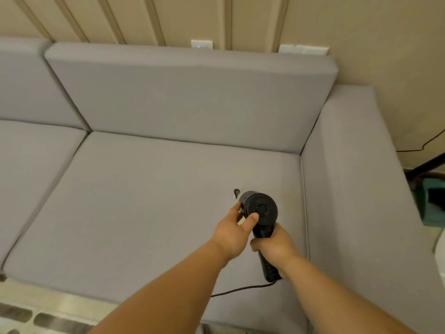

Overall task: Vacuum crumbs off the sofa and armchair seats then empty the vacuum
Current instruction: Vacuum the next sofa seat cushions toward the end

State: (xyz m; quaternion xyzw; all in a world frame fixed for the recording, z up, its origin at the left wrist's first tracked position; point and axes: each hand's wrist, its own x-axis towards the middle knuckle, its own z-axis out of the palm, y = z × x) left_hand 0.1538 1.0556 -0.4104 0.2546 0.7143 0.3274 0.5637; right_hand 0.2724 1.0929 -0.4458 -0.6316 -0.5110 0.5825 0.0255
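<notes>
Both our hands hold the small black plastic vacuum [258, 212]. Our right hand [274, 247] wraps its handle; our left hand [232, 231] pinches the round body. It points away from us, over the grey cloth sofa seat [144, 201].

Grey sofa seat cushion [149, 213]: woven cloth, matt, fine even weave, piped seams at the right edge. Small black handheld vacuum [261, 210]: hard plastic, satin sheen, moulded ribbing on the round rear cap. Thin black cord [240, 289] at the cushion's front edge: looks rubber-sheathed, matt. Beige wall panelling [144, 18]: smooth, painted, possibly wood, too blurred to confirm.
</notes>
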